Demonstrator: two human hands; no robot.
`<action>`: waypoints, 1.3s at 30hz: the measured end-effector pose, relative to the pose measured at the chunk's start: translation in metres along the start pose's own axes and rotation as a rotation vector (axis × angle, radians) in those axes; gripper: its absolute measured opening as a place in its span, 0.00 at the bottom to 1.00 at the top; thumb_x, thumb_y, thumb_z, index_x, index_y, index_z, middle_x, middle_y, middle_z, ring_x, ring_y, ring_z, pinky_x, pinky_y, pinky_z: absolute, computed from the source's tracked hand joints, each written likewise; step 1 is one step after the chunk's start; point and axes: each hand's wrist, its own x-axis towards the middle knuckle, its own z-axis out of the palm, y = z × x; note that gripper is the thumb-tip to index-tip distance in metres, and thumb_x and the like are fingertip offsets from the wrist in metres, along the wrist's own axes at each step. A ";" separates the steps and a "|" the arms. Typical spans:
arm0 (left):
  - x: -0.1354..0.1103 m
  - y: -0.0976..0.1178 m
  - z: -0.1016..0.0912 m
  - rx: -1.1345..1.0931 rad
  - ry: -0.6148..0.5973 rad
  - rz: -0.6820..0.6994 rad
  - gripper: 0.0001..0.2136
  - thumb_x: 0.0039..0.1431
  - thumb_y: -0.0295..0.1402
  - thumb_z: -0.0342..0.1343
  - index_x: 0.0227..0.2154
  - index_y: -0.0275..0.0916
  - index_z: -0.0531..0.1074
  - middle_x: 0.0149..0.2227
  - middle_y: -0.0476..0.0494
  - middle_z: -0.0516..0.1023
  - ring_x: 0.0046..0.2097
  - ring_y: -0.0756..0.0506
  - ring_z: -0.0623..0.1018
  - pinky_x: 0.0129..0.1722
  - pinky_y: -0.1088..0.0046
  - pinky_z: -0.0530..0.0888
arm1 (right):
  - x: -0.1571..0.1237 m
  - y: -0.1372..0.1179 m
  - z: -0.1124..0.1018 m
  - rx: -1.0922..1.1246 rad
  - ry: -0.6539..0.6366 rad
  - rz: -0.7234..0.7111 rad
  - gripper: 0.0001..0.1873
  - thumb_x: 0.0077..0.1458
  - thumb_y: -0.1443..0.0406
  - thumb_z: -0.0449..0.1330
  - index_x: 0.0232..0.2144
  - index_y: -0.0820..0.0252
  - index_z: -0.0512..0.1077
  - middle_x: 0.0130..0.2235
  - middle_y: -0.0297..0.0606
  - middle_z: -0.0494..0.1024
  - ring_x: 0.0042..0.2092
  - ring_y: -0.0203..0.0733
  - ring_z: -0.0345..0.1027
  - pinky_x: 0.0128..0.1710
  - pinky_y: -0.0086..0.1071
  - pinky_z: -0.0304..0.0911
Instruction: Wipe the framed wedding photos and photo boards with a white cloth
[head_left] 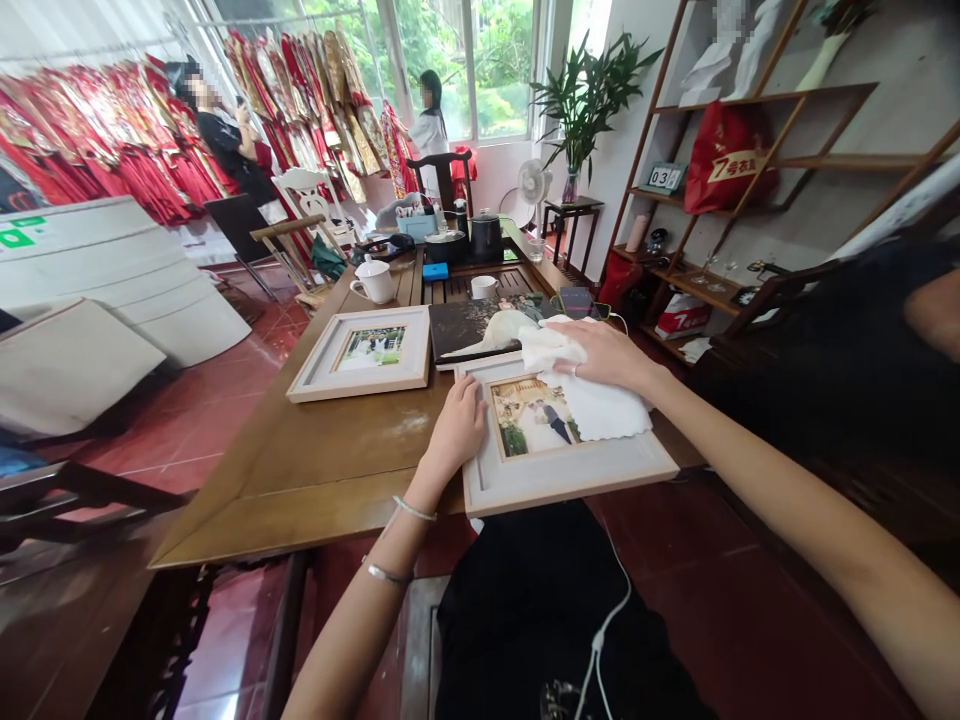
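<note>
White frame (559, 475): face up at the near edge of the desk (337, 430) — longer side seemingly left to right.
Left hand (457, 425): gripping the white frame's left rim, near its far corner.
Right hand (604, 350): clutching the cloth over the white frame's far rim, right of its middle.
Cloth (619, 410): draped across the white frame's right part, partly hiding the photo (529, 420).
Hands: apart — the left nearer the photo's uncovered side.
Album (465, 325): just beyond the white frame.
</note>
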 end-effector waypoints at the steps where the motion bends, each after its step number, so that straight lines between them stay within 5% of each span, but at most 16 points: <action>1: 0.000 0.001 0.000 0.002 0.003 -0.004 0.17 0.65 0.30 0.43 0.53 0.30 0.64 0.61 0.28 0.64 0.66 0.37 0.59 0.66 0.53 0.57 | -0.003 0.000 -0.002 0.000 -0.038 -0.026 0.33 0.55 0.53 0.58 0.61 0.56 0.62 0.59 0.46 0.70 0.57 0.59 0.64 0.54 0.52 0.59; 8: 0.001 0.002 0.003 -0.002 0.040 -0.016 0.17 0.65 0.30 0.41 0.52 0.29 0.66 0.60 0.27 0.65 0.66 0.38 0.61 0.66 0.54 0.58 | -0.049 -0.017 -0.030 0.106 -0.173 -0.182 0.28 0.47 0.65 0.61 0.53 0.52 0.71 0.54 0.38 0.75 0.54 0.53 0.67 0.53 0.45 0.62; 16: 0.001 -0.001 0.004 -0.016 0.055 0.006 0.16 0.65 0.31 0.42 0.51 0.32 0.66 0.60 0.30 0.66 0.66 0.38 0.61 0.65 0.53 0.59 | -0.101 -0.030 -0.077 0.375 -0.332 -0.262 0.28 0.46 0.66 0.62 0.52 0.50 0.72 0.52 0.34 0.77 0.52 0.51 0.71 0.51 0.39 0.65; 21: 0.000 0.001 0.001 -0.004 0.013 0.004 0.17 0.65 0.31 0.42 0.52 0.30 0.66 0.61 0.28 0.64 0.66 0.37 0.59 0.65 0.53 0.58 | -0.088 -0.020 -0.057 0.264 -0.167 -0.189 0.28 0.46 0.68 0.59 0.53 0.54 0.72 0.53 0.38 0.76 0.53 0.51 0.70 0.53 0.42 0.65; 26: 0.001 0.001 0.000 -0.004 -0.001 -0.006 0.17 0.64 0.31 0.43 0.52 0.30 0.66 0.61 0.28 0.64 0.66 0.37 0.59 0.66 0.53 0.58 | -0.045 -0.004 -0.023 0.062 0.004 -0.128 0.28 0.48 0.68 0.59 0.54 0.57 0.70 0.54 0.42 0.75 0.56 0.53 0.66 0.55 0.46 0.63; 32: 0.000 -0.002 0.002 -0.010 0.015 0.007 0.17 0.62 0.26 0.42 0.52 0.31 0.66 0.61 0.29 0.64 0.66 0.38 0.60 0.65 0.52 0.58 | -0.002 0.012 -0.003 -0.001 0.037 -0.067 0.29 0.50 0.67 0.58 0.56 0.58 0.68 0.56 0.43 0.73 0.56 0.52 0.66 0.55 0.45 0.62; 39: 0.000 0.000 0.004 -0.023 0.056 -0.013 0.21 0.57 0.19 0.41 0.52 0.29 0.67 0.60 0.28 0.66 0.65 0.38 0.61 0.65 0.52 0.60 | -0.040 -0.001 -0.024 0.154 -0.047 -0.156 0.27 0.48 0.67 0.57 0.53 0.53 0.71 0.54 0.36 0.75 0.55 0.51 0.68 0.55 0.45 0.62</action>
